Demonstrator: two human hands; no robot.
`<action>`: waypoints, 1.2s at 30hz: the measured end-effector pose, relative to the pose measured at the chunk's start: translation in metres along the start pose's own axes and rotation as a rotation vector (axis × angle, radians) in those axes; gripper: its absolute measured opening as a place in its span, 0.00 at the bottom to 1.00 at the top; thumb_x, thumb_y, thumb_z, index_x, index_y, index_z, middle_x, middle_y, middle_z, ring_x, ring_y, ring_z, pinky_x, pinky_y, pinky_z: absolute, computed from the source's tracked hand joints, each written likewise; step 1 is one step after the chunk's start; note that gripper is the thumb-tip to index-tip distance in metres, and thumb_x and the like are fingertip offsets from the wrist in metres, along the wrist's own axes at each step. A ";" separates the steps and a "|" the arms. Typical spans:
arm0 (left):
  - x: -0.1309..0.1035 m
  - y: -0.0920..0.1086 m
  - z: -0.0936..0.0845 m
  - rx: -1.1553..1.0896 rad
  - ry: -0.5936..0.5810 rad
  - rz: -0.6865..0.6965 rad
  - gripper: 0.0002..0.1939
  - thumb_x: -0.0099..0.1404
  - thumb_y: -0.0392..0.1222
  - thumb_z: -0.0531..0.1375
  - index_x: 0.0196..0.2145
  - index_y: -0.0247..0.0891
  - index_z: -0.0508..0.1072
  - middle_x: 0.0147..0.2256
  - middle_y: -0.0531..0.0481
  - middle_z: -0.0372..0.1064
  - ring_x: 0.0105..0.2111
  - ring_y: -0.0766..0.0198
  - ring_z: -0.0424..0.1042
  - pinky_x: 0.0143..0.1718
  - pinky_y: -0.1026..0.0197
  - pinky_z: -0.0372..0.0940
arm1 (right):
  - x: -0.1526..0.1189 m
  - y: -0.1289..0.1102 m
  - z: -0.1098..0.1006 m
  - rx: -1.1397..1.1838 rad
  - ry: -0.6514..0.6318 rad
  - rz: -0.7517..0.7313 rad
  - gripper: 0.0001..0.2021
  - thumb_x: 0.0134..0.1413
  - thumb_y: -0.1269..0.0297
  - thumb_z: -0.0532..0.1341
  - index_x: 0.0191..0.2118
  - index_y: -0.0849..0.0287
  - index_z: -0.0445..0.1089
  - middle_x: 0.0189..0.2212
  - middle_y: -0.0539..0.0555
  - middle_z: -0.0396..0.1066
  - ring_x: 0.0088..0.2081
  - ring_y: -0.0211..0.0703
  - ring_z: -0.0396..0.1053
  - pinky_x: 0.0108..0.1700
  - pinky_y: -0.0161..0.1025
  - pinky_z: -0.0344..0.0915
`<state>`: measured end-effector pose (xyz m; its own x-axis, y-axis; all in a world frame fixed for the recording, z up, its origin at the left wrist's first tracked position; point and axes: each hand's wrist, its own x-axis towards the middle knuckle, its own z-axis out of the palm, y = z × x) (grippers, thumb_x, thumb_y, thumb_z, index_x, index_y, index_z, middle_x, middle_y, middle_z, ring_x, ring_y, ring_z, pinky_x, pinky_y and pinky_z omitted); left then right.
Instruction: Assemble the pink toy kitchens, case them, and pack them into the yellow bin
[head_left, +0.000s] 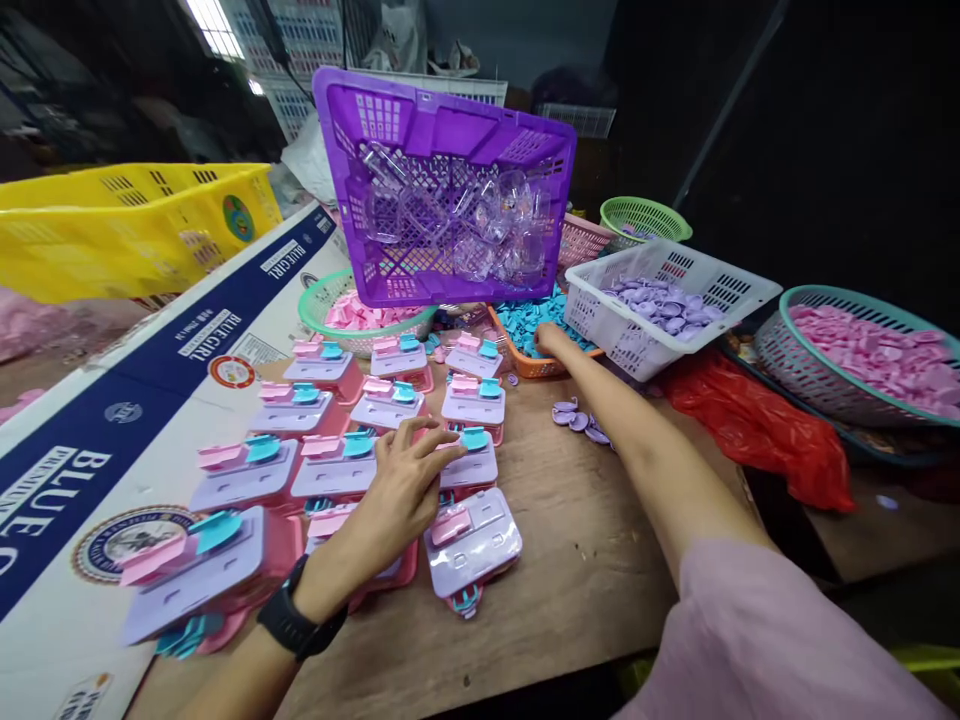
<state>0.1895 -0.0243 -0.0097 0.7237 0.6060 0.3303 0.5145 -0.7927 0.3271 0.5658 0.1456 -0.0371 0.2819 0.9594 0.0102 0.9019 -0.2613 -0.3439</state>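
My left hand (409,470), with a black watch on the wrist, lies palm down with its fingers spread over lilac-topped plastic boxes. Its fingertips reach a box (480,468) that carries a blue piece at its far edge. Nearer to me stands another lilac-topped box (480,555), with a pink piece on top and a blue clasp at its front. My right hand (553,342) reaches into the orange basket (541,368) of blue plastic pieces (525,318). Its fingers are curled down among the pieces, and what they pinch is hidden.
Several similar boxes (244,475) stand in rows on the left. Loose lilac pieces (577,420) lie beside my right forearm. Behind are a tilted purple crate (450,110) holding clear plastic parts, a green basket (315,315) and a white basket (600,300). A red bag (772,440) lies right.
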 end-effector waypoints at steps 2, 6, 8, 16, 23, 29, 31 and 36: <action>-0.004 -0.001 -0.002 -0.007 0.011 -0.001 0.25 0.69 0.26 0.51 0.54 0.46 0.78 0.56 0.47 0.75 0.59 0.46 0.64 0.54 0.39 0.60 | -0.003 0.003 -0.002 0.052 0.075 0.040 0.05 0.50 0.76 0.66 0.34 0.65 0.80 0.36 0.68 0.80 0.50 0.64 0.76 0.52 0.50 0.70; -0.012 -0.002 -0.001 -0.040 0.117 -0.006 0.22 0.70 0.26 0.52 0.51 0.43 0.79 0.54 0.46 0.76 0.57 0.48 0.66 0.55 0.38 0.62 | -0.028 0.005 -0.015 0.185 0.218 0.042 0.07 0.60 0.69 0.60 0.33 0.61 0.75 0.34 0.63 0.79 0.46 0.56 0.77 0.48 0.45 0.73; -0.016 0.001 -0.001 -0.063 0.159 -0.014 0.22 0.70 0.26 0.51 0.50 0.43 0.79 0.53 0.46 0.77 0.55 0.50 0.67 0.56 0.39 0.62 | -0.054 0.003 -0.022 0.369 0.219 -0.001 0.07 0.61 0.64 0.60 0.32 0.59 0.71 0.31 0.58 0.78 0.38 0.48 0.77 0.42 0.40 0.74; -0.037 0.038 -0.006 -0.115 0.193 -0.073 0.21 0.68 0.26 0.52 0.51 0.41 0.79 0.51 0.46 0.77 0.55 0.51 0.67 0.56 0.43 0.63 | -0.226 -0.027 -0.045 0.534 -0.110 -0.505 0.13 0.63 0.54 0.62 0.33 0.59 0.70 0.27 0.50 0.70 0.29 0.38 0.64 0.33 0.35 0.60; -0.063 0.070 0.011 -0.030 0.175 -0.097 0.24 0.65 0.26 0.55 0.55 0.40 0.76 0.55 0.44 0.75 0.61 0.45 0.62 0.59 0.39 0.56 | -0.269 -0.056 -0.018 0.339 -0.258 -0.773 0.09 0.68 0.63 0.60 0.35 0.59 0.69 0.28 0.49 0.69 0.30 0.38 0.63 0.34 0.35 0.54; -0.061 0.075 0.030 0.044 0.095 -0.045 0.32 0.60 0.21 0.53 0.58 0.39 0.74 0.59 0.43 0.73 0.64 0.42 0.58 0.59 0.38 0.52 | -0.266 -0.076 -0.010 0.159 -0.223 -0.883 0.07 0.67 0.71 0.59 0.34 0.59 0.66 0.32 0.53 0.69 0.33 0.41 0.64 0.36 0.36 0.54; -0.059 0.076 0.032 0.058 0.044 -0.038 0.33 0.59 0.21 0.54 0.59 0.38 0.73 0.60 0.41 0.72 0.65 0.40 0.58 0.58 0.37 0.51 | -0.264 -0.079 -0.011 0.120 -0.242 -0.911 0.07 0.68 0.72 0.58 0.35 0.59 0.67 0.33 0.54 0.69 0.33 0.41 0.64 0.36 0.36 0.53; -0.059 0.077 0.034 0.089 -0.031 -0.036 0.29 0.63 0.23 0.54 0.59 0.36 0.73 0.61 0.40 0.72 0.67 0.39 0.57 0.59 0.35 0.49 | -0.264 -0.081 -0.006 0.146 -0.256 -0.939 0.10 0.68 0.75 0.58 0.33 0.58 0.64 0.31 0.52 0.67 0.33 0.41 0.64 0.36 0.35 0.54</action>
<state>0.2021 -0.1231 -0.0340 0.7173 0.6327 0.2917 0.5781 -0.7742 0.2577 0.4205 -0.0875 -0.0067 -0.6237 0.7688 0.1411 0.6687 0.6183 -0.4131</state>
